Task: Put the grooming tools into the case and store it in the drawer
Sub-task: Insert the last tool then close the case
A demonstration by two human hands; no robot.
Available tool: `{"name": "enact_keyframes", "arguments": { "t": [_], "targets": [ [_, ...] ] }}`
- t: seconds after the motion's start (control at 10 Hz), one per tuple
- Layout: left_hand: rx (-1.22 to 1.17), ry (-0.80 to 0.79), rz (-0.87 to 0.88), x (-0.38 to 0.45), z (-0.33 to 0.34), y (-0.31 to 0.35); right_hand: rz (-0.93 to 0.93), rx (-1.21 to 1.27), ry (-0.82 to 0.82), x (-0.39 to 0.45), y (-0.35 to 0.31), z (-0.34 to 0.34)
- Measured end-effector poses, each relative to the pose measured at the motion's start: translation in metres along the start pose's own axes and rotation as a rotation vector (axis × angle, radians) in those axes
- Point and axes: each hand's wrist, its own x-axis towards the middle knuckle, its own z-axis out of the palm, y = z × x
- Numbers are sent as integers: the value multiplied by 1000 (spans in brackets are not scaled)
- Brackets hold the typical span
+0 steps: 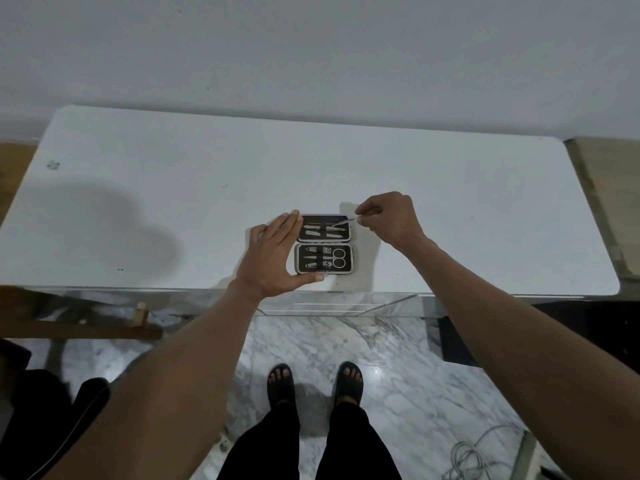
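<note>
At frame centre, our left hand [273,252], fingers spread, braces the open black hinged grooming case [323,244] on the white bench [138,202]. Our right hand [389,220] pinches a thin metal tool [346,221], its long axis pointing left into the case's upper half.

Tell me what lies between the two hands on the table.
In the head view, the open case with its tools lies between the left hand and the right hand, which pinches a thin tool.

I see a white table [173,202], a case [323,268] black inside with a pale rim, silver scissors [337,258], grey-veined white marble floor [398,358], black trousers [356,445].
</note>
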Motion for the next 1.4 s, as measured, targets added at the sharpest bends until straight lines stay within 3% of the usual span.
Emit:
{"name": "enact_keyframes", "arguments": {
  "t": [0.4,0.8,1.4],
  "targets": [
    [14,4,-1,0,0,0,92,129,109,1,-2,8],
    [12,15,-1,-1,0,0,110,27,80,-3,-8,19],
    [11,23,-1,-1,1,0,-130,-350,42,-2,-27,46]
  ]
}}
